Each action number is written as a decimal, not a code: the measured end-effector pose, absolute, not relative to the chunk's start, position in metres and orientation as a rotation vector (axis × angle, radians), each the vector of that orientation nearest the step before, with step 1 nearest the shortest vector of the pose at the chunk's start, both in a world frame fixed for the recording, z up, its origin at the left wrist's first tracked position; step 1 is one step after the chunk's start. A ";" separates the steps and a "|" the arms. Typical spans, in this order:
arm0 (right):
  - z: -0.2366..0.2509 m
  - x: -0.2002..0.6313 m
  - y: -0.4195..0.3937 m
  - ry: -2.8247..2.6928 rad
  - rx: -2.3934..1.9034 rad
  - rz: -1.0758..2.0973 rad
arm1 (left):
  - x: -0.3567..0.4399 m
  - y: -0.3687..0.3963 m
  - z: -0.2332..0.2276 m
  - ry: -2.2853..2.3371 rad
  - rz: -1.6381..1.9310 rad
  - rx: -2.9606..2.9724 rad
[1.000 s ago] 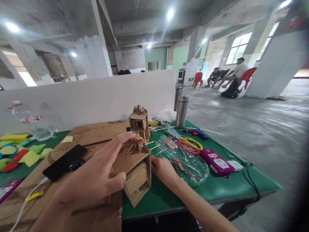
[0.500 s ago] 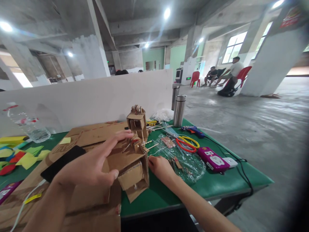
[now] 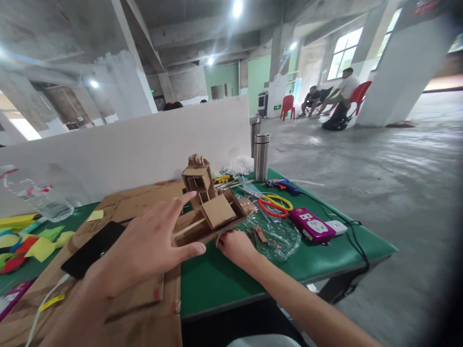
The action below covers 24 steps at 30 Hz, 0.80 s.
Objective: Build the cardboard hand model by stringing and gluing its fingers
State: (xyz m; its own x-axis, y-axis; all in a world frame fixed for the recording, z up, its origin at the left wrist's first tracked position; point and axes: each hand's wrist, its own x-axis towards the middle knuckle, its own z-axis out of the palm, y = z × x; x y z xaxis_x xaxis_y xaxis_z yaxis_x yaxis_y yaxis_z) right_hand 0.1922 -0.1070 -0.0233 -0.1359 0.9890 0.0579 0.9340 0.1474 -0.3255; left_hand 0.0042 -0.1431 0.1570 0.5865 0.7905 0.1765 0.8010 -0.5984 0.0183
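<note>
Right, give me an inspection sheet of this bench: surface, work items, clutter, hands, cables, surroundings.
Surface: green table, flat cardboard sheets over its left part.
Work items: cardboard model tipped on its side, open frame up; small cardboard tower behind it.
Clutter: black phone, coloured paper scraps, water bottle, steel flask, scissors, glue gun, plastic bag.
Hands: left hand spread, thumb at the model's near edge; right hand at its lower right corner, grip hidden.
Cables: black cord from the purple power strip over the table edge; white cable by the phone.
Surroundings: white partition; people seated on red chairs.
</note>
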 end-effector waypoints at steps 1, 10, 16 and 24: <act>-0.022 0.191 -0.107 -2.180 -1.858 0.308 | 0.006 -0.141 0.153 -1.387 -0.255 -2.746; -0.016 0.191 -0.113 -2.185 -1.800 0.254 | 0.002 -0.093 0.085 -1.595 -0.031 -2.660; -0.015 0.192 -0.114 -2.177 -1.779 0.281 | 0.001 -0.073 0.062 -1.557 -0.108 -2.641; -0.015 0.196 -0.112 -2.050 -1.758 0.439 | -0.007 -0.082 0.045 -1.528 -0.440 -2.660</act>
